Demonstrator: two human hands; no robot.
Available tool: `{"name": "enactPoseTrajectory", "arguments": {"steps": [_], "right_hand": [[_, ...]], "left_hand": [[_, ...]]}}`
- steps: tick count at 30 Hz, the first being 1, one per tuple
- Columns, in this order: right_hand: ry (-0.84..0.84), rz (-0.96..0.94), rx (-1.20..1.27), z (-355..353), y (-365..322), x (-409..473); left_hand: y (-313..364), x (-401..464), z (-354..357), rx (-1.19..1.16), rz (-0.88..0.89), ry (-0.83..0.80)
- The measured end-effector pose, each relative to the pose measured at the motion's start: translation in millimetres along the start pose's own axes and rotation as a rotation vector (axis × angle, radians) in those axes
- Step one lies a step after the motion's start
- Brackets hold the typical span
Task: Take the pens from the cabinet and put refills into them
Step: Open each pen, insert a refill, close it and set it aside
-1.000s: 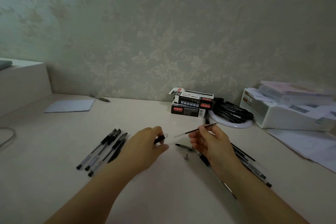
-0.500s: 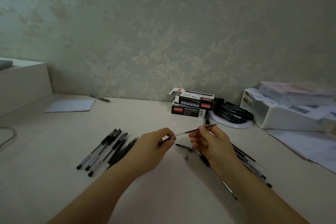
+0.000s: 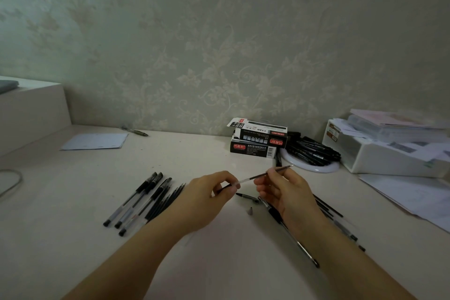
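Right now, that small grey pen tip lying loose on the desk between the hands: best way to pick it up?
Pinch the pen tip across its wider base, coming straight down from above. It looks like a small cone with its narrow end pointing away, so the taper would probably slip out of a grip. The desk around it is bare; the right hand is nearest.
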State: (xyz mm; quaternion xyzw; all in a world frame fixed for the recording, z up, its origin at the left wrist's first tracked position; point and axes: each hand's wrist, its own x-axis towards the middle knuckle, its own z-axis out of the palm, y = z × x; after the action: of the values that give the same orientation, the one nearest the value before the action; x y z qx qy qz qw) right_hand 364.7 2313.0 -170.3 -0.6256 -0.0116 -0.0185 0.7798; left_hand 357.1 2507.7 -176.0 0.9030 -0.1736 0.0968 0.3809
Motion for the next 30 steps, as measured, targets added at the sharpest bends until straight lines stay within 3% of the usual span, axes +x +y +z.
{"name": "enactPoseTrajectory", "arguments": {"steps": [6,12,15,18,21,23,30], "right_hand": [[-0.206,-0.127,-0.624,1.5,1.7,-6.0],[-0.192,-0.382,-1.154,-8.0,6.2,-3.9],[-0.267,-0.382,-1.278,-9.9,6.2,-5.3],[-0.209,-0.39,-1.174,-8.7,6.2,-4.9],[-0.063,-0.315,-0.702,-8.2,0.0,-3.5],[-0.053,-0.272,-0.522,-7.4,-3.9,-3.7],[-0.203,-0.236,-0.476,-0.7,-1.7,-7.3]], "left_hand": [[3.1,-0.7,4.7,-0.003,0.043,0.012],[-1.8,1.4,3.8,-0.025,-0.003,0.056],[-2.9,1.0,5.0,-0.019,-0.001,0.057],[-3.3,0.6,5.1,-0.003,0.005,0.047],[-2.8,0.9,4.2,0.0,0.006,0.032],[-1.9,0.1,4.2,0.008,0.011,0.019],[2.9,-2.0,4.3,0.038,0.069,-0.015]]}}
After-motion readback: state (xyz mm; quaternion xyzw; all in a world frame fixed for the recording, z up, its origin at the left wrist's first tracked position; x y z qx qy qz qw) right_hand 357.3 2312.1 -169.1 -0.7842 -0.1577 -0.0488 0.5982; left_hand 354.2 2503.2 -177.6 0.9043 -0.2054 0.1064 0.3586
